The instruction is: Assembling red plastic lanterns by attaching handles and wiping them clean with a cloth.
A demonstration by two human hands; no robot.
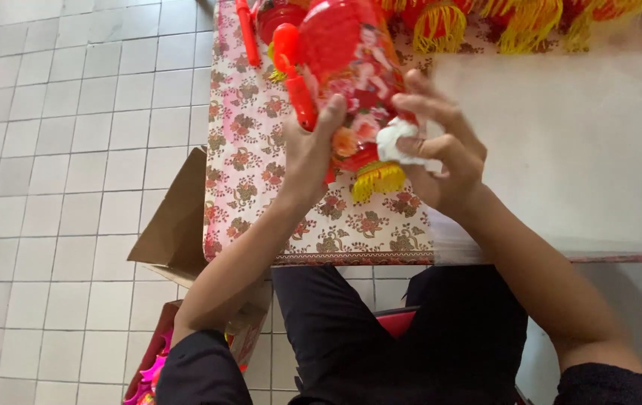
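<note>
Your left hand (309,154) grips red plastic lantern (351,67) from below, holding it tilted above floral tablecloth (261,187). Your right hand (441,142) pinches crumpled white cloth (399,141) against lantern's lower side, just above its yellow fringe (377,180). More red lanterns with yellow tassels (486,22) line table's far edge. Cardboard box (174,225) sits on tiled floor at left.

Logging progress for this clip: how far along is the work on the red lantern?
Mid-way, as far as one view shows. Done: finished-looking tasselled lanterns lie along the table's far edge. In hand: the left hand grips a red lantern with a yellow fringe, while the right hand presses a white wad against it. Left: loose red parts lie nearby.
</note>
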